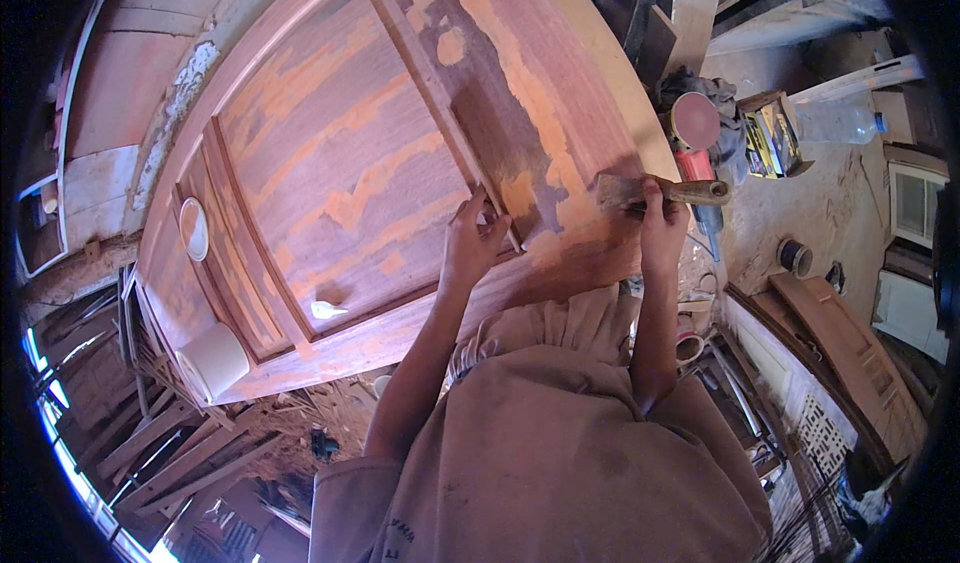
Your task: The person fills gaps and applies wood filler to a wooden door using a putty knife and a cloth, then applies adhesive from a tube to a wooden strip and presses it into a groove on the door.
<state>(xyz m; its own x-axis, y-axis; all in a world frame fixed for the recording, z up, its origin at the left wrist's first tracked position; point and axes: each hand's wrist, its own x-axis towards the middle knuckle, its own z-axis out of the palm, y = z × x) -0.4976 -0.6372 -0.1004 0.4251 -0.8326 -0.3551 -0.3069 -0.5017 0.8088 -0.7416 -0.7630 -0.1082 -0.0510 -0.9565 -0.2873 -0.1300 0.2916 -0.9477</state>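
A large wooden door panel with orange filler streaks lies in front of me. My left hand is closed at the panel's inner edge, its fingers round a thin wooden strip. The strip lies along the raised moulding. My right hand grips a flat brush by its wooden handle, just over the door's right side. The brush's broad, worn end points left, toward the orange-streaked wood. Part of the brush is hidden by my fingers.
On the door stand a white tub, a round white lid and a small white nozzle bottle. To the right are a round tin, a yellow-black box and a clear plastic bottle. Timber scraps lie at lower left.
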